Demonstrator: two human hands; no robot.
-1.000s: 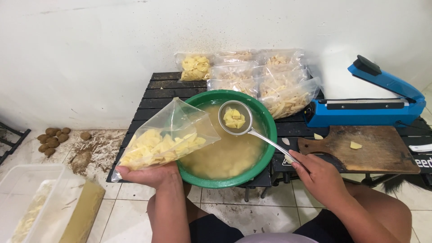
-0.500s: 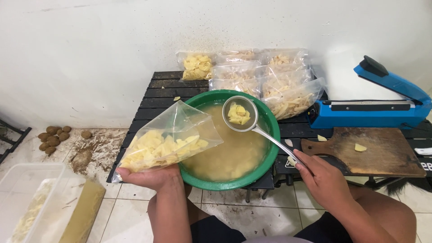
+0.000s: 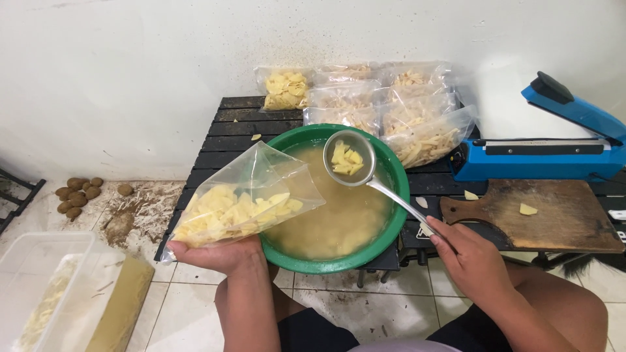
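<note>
Two hands engaged. My left hand [image 3: 218, 254] cradles from beneath a clear plastic bag [image 3: 244, 202] of pale yellow slices, mouth tilted toward the green basin [image 3: 398, 195]. My right hand [image 3: 473, 261] is closed around the handle of a metal strainer ladle [image 3: 350, 158], which carries slices above the cloudy water. Sealed bags [image 3: 391, 111] lie behind.

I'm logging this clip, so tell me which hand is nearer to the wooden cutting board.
Right. The right hand holds the ladle beside the cutting board; the left hand is across the green basin, under the bag.
</note>
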